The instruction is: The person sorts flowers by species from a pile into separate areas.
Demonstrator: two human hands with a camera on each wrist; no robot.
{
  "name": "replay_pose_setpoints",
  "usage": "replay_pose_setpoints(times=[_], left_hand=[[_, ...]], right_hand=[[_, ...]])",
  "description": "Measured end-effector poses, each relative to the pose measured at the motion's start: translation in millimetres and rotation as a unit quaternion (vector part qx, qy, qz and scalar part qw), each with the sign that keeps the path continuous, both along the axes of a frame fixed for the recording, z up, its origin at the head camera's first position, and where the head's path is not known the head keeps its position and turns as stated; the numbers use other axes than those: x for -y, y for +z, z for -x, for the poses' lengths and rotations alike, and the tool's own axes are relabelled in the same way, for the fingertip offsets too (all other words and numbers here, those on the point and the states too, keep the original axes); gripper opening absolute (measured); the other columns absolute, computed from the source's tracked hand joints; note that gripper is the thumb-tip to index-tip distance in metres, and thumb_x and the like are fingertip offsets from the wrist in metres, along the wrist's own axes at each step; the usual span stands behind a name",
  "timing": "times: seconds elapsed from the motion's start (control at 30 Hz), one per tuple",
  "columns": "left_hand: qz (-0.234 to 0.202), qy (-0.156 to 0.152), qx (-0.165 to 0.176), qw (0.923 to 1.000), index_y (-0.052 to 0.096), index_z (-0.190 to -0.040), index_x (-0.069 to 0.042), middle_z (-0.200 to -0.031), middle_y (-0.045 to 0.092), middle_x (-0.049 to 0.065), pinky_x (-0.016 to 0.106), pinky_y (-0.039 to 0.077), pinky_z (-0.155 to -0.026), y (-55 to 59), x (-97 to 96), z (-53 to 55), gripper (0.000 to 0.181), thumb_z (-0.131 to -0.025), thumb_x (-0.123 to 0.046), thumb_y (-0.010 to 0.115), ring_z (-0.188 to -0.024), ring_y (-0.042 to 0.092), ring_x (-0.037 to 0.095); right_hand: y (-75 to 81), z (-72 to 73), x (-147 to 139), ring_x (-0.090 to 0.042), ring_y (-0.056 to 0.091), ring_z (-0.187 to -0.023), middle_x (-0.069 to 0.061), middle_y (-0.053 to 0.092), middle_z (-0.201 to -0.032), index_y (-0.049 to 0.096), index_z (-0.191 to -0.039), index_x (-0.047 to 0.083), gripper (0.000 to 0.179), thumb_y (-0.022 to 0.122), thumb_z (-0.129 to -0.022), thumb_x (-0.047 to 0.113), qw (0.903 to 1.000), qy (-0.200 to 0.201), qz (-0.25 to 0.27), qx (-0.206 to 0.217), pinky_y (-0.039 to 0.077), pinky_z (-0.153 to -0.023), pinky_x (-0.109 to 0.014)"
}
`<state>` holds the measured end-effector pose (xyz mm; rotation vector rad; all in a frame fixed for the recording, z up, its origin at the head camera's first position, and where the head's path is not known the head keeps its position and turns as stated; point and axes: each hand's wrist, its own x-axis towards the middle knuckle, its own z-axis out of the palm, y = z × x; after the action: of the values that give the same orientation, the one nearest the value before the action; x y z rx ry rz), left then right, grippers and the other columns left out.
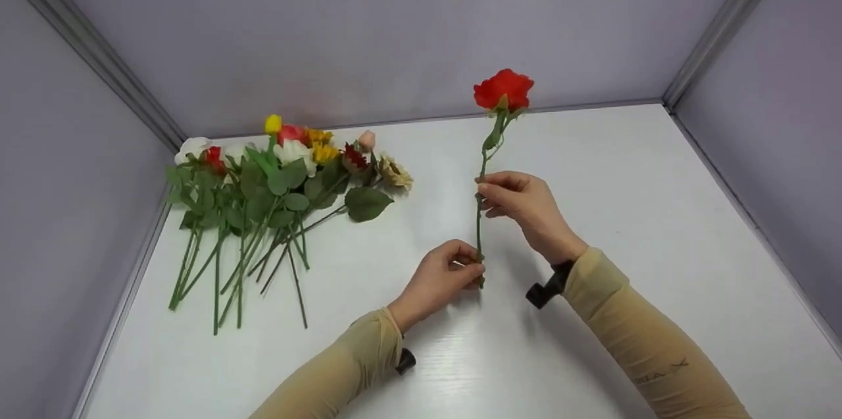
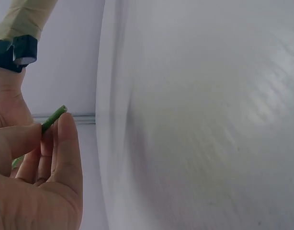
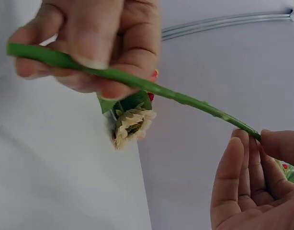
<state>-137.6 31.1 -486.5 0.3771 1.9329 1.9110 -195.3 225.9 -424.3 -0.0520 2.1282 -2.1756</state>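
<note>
A red rose (image 1: 504, 90) stands nearly upright over the table, bloom at the top. Its green stem (image 3: 175, 96) runs down through both hands. My left hand (image 1: 439, 282) pinches the stem close to its cut end, which pokes out just past the fingertips in the left wrist view. Higher up, about midway along the stem, my right hand (image 1: 526, 208) pinches it between thumb and fingers. Small leaves sit under the bloom. In the right wrist view the left hand (image 3: 99, 43) appears at the stem's thick end, partly blurred.
On the left of the white table (image 1: 421, 346) lies a loose pile of artificial flowers with several stems pointing forward. A cream flower (image 1: 395, 173) and a broad green leaf (image 1: 368, 203) form its right edge. Grey panels (image 1: 408, 31) enclose the table.
</note>
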Motion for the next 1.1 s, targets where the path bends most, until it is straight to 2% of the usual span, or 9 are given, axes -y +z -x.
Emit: replay_pose_setpoints(times=[0.37, 0.47, 0.53, 0.57, 0.63, 0.8, 0.87, 0.93, 1.1], left_hand=[[-0.019, 0.000, 0.002, 0.9998, 0.063, -0.115, 0.004, -0.100, 0.066, 0.009, 0.036, 0.062, -0.078, -2.4, -3.8, 3.8, 0.022, -0.097, -0.007, 0.068, -0.087, 0.072, 0.021], [0.049, -0.018, -0.041, 0.9978, 0.063, -0.125, -0.002, -0.107, 0.067, 0.005, 0.032, 0.060, -0.080, 0.6, -7.1, 3.3, 0.030, -0.099, -0.016, 0.069, -0.093, 0.071, 0.017], [0.130, -0.043, -0.100, 0.9856, 0.059, -0.137, -0.008, -0.118, 0.066, 0.003, 0.030, 0.058, -0.084, 4.1, -9.7, 2.3, 0.041, -0.101, -0.023, 0.068, -0.101, 0.069, 0.015], [0.178, -0.058, -0.141, 0.9723, 0.055, -0.143, -0.010, -0.126, 0.065, 0.003, 0.030, 0.056, -0.089, 5.9, -11.6, 1.7, 0.047, -0.101, -0.027, 0.067, -0.109, 0.067, 0.015], [0.273, -0.089, -0.236, 0.9284, 0.045, -0.153, -0.013, -0.139, 0.059, 0.004, 0.030, 0.051, -0.099, 9.1, -15.8, 0.5, 0.058, -0.103, -0.034, 0.065, -0.122, 0.061, 0.016], [0.445, -0.133, -0.463, 0.7545, 0.032, -0.162, -0.019, -0.159, 0.041, 0.006, 0.041, 0.031, -0.120, 15.2, -30.6, -0.6, 0.074, -0.101, -0.052, 0.059, -0.145, 0.040, 0.025], [0.474, -0.140, -0.510, 0.7040, 0.031, -0.162, -0.022, -0.163, 0.036, 0.005, 0.047, 0.023, -0.123, 17.4, -37.9, -1.4, 0.076, -0.100, -0.059, 0.057, -0.149, 0.032, 0.026], [0.485, -0.152, -0.529, 0.6799, 0.028, -0.163, -0.026, -0.166, 0.031, 0.004, 0.051, 0.017, -0.124, 19.7, -45.9, -2.7, 0.078, -0.100, -0.063, 0.053, -0.152, 0.026, 0.027], [0.498, -0.175, -0.537, 0.6575, 0.023, -0.164, -0.030, -0.169, 0.023, 0.002, 0.051, 0.011, -0.125, 23.8, -64.4, -7.3, 0.079, -0.100, -0.070, 0.043, -0.154, 0.019, 0.025]], right_hand=[[-21.5, -16.5, 6.8, -0.026, 0.072, -0.082, -0.017, 0.071, -0.102, 0.070, -0.119, -0.004, 0.033, 0.077, -0.092, 0.013, 0.9986, 0.006, -0.052, 0.008, 0.062, -0.080, -0.040], [-21.3, -11.1, -3.2, -0.024, 0.072, -0.082, -0.017, 0.071, -0.103, 0.070, -0.120, -0.004, 0.033, 0.075, -0.093, 0.012, 0.9976, 0.001, -0.069, 0.013, 0.062, -0.080, -0.039], [-19.9, -5.5, -16.8, -0.025, 0.071, -0.085, -0.018, 0.070, -0.107, 0.070, -0.122, -0.003, 0.032, 0.074, -0.094, 0.013, 0.9956, -0.002, -0.093, 0.016, 0.061, -0.080, -0.037], [-19.1, -1.9, -26.0, -0.024, 0.071, -0.085, -0.019, 0.070, -0.108, 0.069, -0.122, -0.002, 0.032, 0.072, -0.095, 0.014, 0.9940, -0.004, -0.108, 0.017, 0.061, -0.080, -0.036], [-18.1, 6.7, -48.2, -0.025, 0.070, -0.089, -0.020, 0.069, -0.112, 0.069, -0.124, -0.002, 0.032, 0.070, -0.097, 0.015, 0.9885, -0.012, -0.150, 0.019, 0.061, -0.080, -0.034], [-15.8, 26.4, -117.9, -0.028, 0.070, -0.092, -0.023, 0.068, -0.114, 0.064, -0.131, -0.005, 0.038, 0.062, -0.101, 0.018, 0.9539, -0.045, -0.296, 0.022, 0.059, -0.075, -0.028], [-15.1, 31.5, -147.9, -0.030, 0.069, -0.093, -0.025, 0.068, -0.115, 0.063, -0.132, -0.007, 0.039, 0.059, -0.102, 0.017, 0.9291, -0.061, -0.364, 0.015, 0.058, -0.074, -0.030], [-15.8, 35.5, -176.6, -0.034, 0.068, -0.094, -0.028, 0.067, -0.116, 0.062, -0.132, -0.008, 0.039, 0.055, -0.102, 0.016, 0.9041, -0.075, -0.420, 0.013, 0.057, -0.075, -0.037], [-23.1, 39.4, -232.5, -0.049, 0.061, -0.101, -0.036, 0.063, -0.119, 0.063, -0.126, -0.013, 0.039, 0.049, -0.100, 0.013, 0.8629, -0.117, -0.491, 0.018, 0.050, -0.086, -0.059]])
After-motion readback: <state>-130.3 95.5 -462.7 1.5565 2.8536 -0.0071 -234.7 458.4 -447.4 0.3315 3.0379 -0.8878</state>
